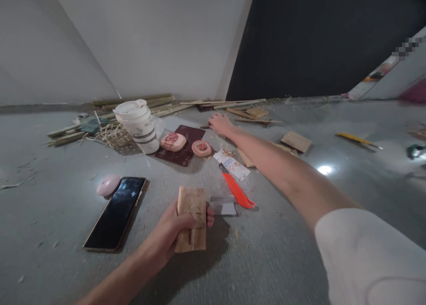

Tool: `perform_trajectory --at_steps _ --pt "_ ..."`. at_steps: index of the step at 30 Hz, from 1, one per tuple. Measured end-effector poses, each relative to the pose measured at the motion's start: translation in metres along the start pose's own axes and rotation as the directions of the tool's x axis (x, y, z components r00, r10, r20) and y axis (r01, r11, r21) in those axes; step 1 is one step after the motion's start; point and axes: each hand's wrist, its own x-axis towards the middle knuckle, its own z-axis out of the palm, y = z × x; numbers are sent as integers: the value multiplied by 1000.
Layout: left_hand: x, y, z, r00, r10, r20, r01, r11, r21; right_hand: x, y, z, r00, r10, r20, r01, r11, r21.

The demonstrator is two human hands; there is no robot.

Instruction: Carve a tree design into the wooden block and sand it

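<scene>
My left hand (184, 220) is wrapped round a small wooden block (191, 203), thumb across its front, where carved or drawn lines show. My right hand (221, 124) is stretched far forward to the floor, its fingers curled down by a thin dark tip (205, 127); what they grip is mostly hidden. Close to it lie a dark red sheet (181, 157) and two carved pieces with red markings, one larger (173, 141) and one round (201, 148). An orange utility knife (238, 189) lies between my hands, by a clear plastic packet (224, 206).
A white lidded cup (138, 125) stands beside a woven basket (116, 136). Bamboo strips (159, 103) line the wall. A phone (116, 214) and a pink rounded object (108, 185) lie left. Wood pieces (296, 141), a printed paper (233, 165) and a yellow tool (356, 139) lie right.
</scene>
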Motion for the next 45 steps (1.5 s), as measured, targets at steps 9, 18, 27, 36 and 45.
perform_trajectory --at_steps 9,18,27,36,45 --pt "2 -6 2 1000 6 -7 -7 988 -152 -112 -50 -42 1000 13 -27 -5 962 275" --pt "-3 -8 0 994 79 78 -70 991 -110 -262 -106 -60 994 -111 23 77 806 587" --pt "-7 -7 -5 988 22 150 -10 997 -78 -264 -107 -49 984 -176 3 134 759 637" --pt "-9 -6 -2 980 40 195 -38 999 -14 -269 -112 -46 985 -172 7 138 810 570" --pt "-11 -2 2 980 22 196 -29 999 31 -277 -117 -46 970 -242 28 187 811 554"
